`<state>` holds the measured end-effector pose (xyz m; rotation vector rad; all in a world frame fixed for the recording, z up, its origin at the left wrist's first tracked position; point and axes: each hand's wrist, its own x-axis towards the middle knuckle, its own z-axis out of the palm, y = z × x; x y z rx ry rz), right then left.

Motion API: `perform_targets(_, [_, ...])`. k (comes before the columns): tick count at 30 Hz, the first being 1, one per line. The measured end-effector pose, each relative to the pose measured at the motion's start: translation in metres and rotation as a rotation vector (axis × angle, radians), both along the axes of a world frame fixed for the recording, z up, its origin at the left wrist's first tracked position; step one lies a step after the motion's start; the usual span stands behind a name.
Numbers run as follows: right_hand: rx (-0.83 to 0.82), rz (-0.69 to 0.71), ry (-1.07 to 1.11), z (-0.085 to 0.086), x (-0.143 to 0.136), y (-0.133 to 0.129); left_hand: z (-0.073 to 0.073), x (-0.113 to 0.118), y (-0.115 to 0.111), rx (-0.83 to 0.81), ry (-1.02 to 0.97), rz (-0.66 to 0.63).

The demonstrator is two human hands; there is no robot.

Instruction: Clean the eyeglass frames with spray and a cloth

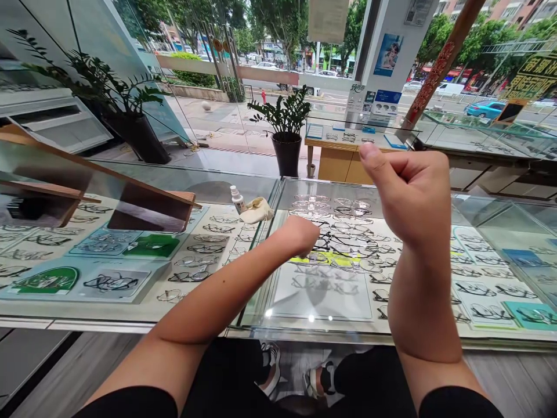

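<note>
Yellow-lettered sign (533, 75): is showing blurred characters
Pillar posters (389, 55): are carrying unreadable print
Bottle label (239, 201): is sitting unreadable near glass counter's (217, 180) far edge

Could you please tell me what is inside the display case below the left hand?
Rows of eyeglasses show inside the display case; whatever lies directly behind the left hand and forearm is hidden.

- Left hand (302, 237): lower, fingers curled; left forearm (230, 281) slanting inward.
- Right hand (411, 191): raised, fingers curled, thumb extended; right forearm (422, 290) nearly upright.
</note>
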<state>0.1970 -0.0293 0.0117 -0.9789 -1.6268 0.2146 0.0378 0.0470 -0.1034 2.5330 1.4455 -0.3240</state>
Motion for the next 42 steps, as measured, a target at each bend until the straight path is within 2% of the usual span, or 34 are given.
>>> perform_targets(3, [0.015,-0.010,-0.006,0.000,-0.001,0.000,-0.003,0.000,0.002,0.013,0.022,-0.010])
perform_targets(7, [0.034,-0.013,0.007,0.000,-0.002,0.000,0.005,-0.004,0.003,-0.046,0.025,-0.014])
perform_targets(11, [0.037,0.003,0.023,0.002,-0.004,-0.002,0.015,-0.013,0.005,-0.027,-0.174,0.057])
perform_targets(14, [0.017,0.031,0.059,0.003,-0.006,-0.003,0.016,-0.015,0.008,-0.003,-0.247,0.081])
perform_targets(21, [0.044,0.101,0.185,-0.002,-0.004,0.003,0.011,-0.005,0.011,0.037,-0.031,-0.009])
perform_targets(24, [0.028,0.130,0.212,-0.002,-0.004,0.001,0.015,-0.005,0.012,0.039,0.076,-0.079])
perform_targets(27, [0.023,0.177,0.263,-0.001,-0.006,-0.004,0.022,-0.006,0.011,0.046,0.137,-0.087])
perform_targets(32, [0.005,0.277,0.390,0.003,-0.008,-0.007,0.032,-0.010,0.007,0.054,0.131,-0.116])
perform_targets(35, [-0.069,0.413,0.463,0.006,-0.004,-0.005,0.035,-0.015,0.005,0.060,0.094,-0.127])
perform_targets(37, [-0.113,0.518,0.522,0.009,0.000,-0.003,0.042,-0.022,0.006,0.050,0.051,-0.129])
perform_targets(39, [-0.159,0.601,0.580,0.012,0.003,-0.002,0.054,-0.036,0.008,0.029,-0.058,-0.144])
perform_targets(42, [-0.226,0.698,0.673,0.016,0.004,-0.004,0.082,-0.067,0.011,0.002,-0.400,-0.173])
